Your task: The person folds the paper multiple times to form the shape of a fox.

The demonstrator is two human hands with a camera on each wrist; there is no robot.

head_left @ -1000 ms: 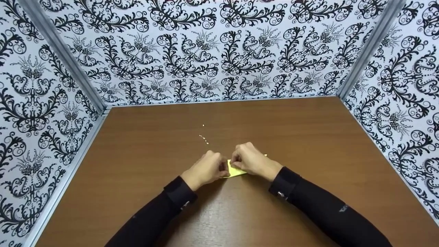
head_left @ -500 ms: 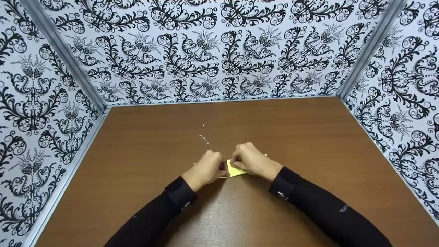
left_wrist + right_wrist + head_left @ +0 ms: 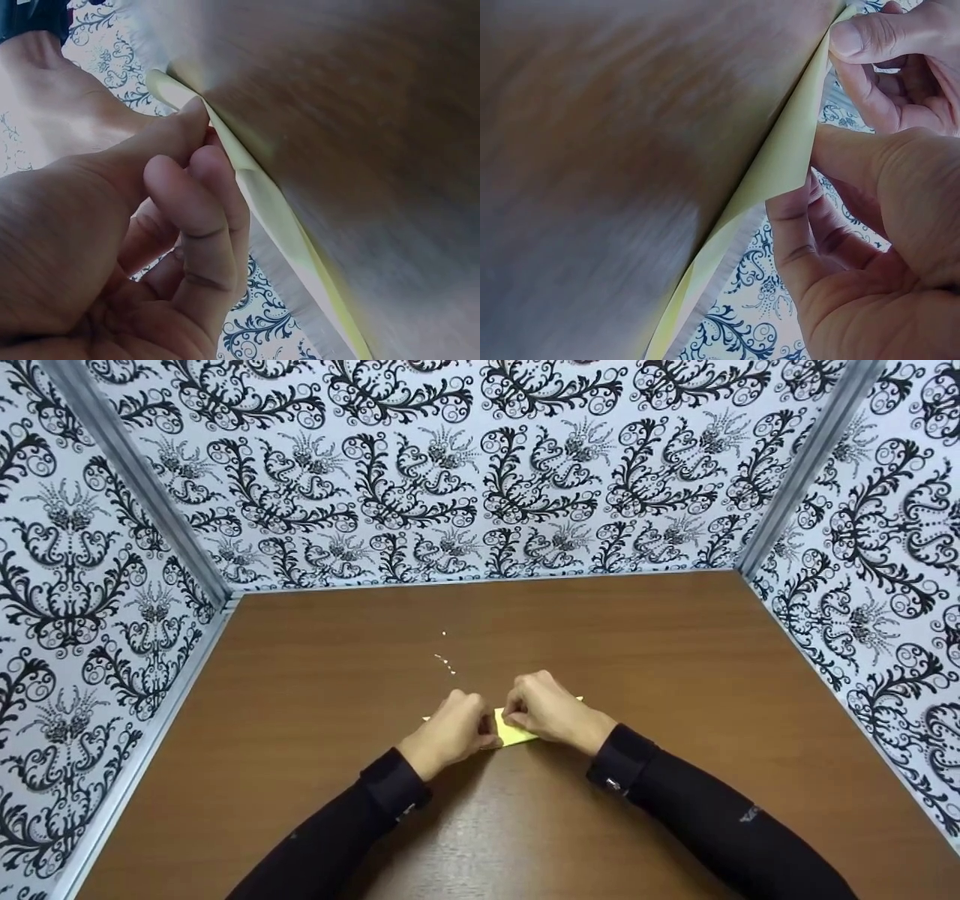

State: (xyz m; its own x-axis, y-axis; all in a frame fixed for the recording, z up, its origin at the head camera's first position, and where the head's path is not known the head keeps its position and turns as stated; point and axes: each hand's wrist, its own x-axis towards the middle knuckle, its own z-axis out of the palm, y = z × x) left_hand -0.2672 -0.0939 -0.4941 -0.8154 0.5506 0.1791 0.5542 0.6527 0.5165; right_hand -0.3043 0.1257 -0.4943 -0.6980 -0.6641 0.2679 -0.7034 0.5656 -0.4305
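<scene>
A folded piece of yellow paper lies on the table between the two hands. My left hand pinches it at its left part, thumb and fingertips right at the edge. Curled over the middle, my right hand pinches the paper between thumb and forefinger. In the right wrist view a flap of the paper stands up along a fold, with the left thumb pressed on its far end. The left wrist view shows the paper edge-on, a long narrow folded strip. Pale tips stick out behind both hands in the head view.
Several tiny white scraps lie on the brown wooden table beyond the left hand. White walls with black scrollwork enclose the table at the back and both sides, joined by grey metal posts.
Both hands stay almost in place, still pinching the paper. A small pale tip now shows behind the left hand that was not visible a second ago.
</scene>
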